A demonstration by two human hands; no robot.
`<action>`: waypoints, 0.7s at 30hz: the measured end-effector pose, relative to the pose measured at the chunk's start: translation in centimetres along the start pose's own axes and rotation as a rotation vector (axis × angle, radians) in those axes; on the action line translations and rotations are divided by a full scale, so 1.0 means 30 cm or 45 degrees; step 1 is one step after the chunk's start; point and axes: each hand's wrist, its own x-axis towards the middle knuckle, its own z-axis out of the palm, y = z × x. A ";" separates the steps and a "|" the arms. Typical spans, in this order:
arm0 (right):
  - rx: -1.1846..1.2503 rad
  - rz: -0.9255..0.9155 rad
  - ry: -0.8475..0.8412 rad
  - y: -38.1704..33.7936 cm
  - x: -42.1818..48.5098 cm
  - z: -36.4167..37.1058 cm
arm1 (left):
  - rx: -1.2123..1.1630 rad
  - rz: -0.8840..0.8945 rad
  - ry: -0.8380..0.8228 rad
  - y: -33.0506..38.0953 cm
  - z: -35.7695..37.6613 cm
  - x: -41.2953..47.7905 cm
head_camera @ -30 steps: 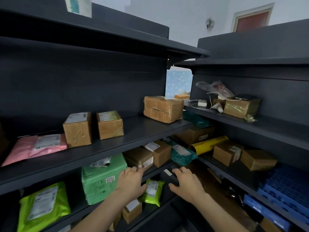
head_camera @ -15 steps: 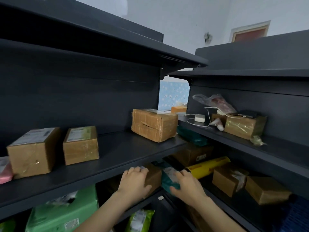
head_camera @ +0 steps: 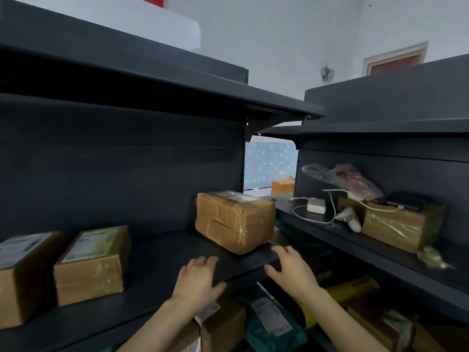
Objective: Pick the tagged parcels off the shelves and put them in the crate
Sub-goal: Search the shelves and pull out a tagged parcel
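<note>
Scanning from the far left of the big box (head_camera: 234, 221), I see two smaller parcels on the same shelf (head_camera: 162, 257). The first is an edge box (head_camera: 22, 273), cut off by the frame. Just beside it is a green-label box (head_camera: 92, 262), and both are well apart from the big box. The big box sits near the shelf's right end with a label on top.

Below and in front of it, the left hand (head_camera: 196, 280) lies palm down over the shelf's front lip. Its fingers are straight and spread, holding nothing, and I cannot tell whether it touches the metal. The right hand (head_camera: 291, 269) is just below the big box's right corner, fingers loosely spread over the shelf's end, also holding nothing.

Under the big box, one level down, a teal mailer (head_camera: 271, 323) lies between my two forearms.

Right of the big box, on the side shelf (head_camera: 330, 235), I make out a charger (head_camera: 316, 205) with its cable. A plastic bag (head_camera: 347, 179) sits behind it, and a taped box (head_camera: 401, 226) is farthest right.
</note>
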 end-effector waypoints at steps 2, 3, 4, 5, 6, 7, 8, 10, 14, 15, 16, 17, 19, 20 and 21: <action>0.077 0.005 0.018 0.037 0.065 -0.001 | -0.057 -0.037 0.023 0.017 0.004 0.050; 0.124 0.005 0.019 0.057 0.098 0.000 | -0.083 -0.057 0.038 0.028 0.005 0.077; 0.172 0.000 0.019 0.075 0.133 0.000 | -0.105 -0.080 0.052 0.041 0.006 0.106; 0.222 -0.002 0.019 0.093 0.168 -0.002 | -0.128 -0.103 0.067 0.053 0.008 0.135; 0.271 -0.004 0.024 0.110 0.206 -0.004 | -0.155 -0.122 0.087 0.065 0.008 0.164; 0.320 -0.006 0.033 0.124 0.246 -0.009 | -0.190 -0.134 0.114 0.075 0.006 0.196; 0.365 -0.001 0.042 0.131 0.278 -0.014 | -0.231 -0.139 0.139 0.081 0.002 0.222; 0.441 -0.007 0.032 0.155 0.358 -0.025 | -0.317 -0.181 0.204 0.100 -0.007 0.286; 0.542 -0.071 -0.120 0.183 0.501 -0.029 | -0.564 -0.274 0.314 0.137 -0.020 0.387; 0.605 -0.070 -0.174 0.186 0.527 -0.027 | -0.620 -0.267 0.332 0.143 -0.020 0.402; 0.682 -0.068 -0.226 0.188 0.551 -0.024 | -0.672 -0.260 0.337 0.148 -0.018 0.414; 0.748 -0.069 -0.273 0.191 0.569 -0.018 | -0.718 -0.259 0.332 0.153 -0.015 0.422; 0.826 -0.084 -0.337 0.191 0.585 0.000 | -0.762 -0.279 0.307 0.159 -0.004 0.430; 0.881 -0.096 -0.340 0.185 0.582 0.013 | -0.769 -0.294 0.295 0.158 0.002 0.431; 0.951 -0.121 -0.321 0.175 0.575 0.026 | -0.781 -0.311 0.293 0.153 0.007 0.430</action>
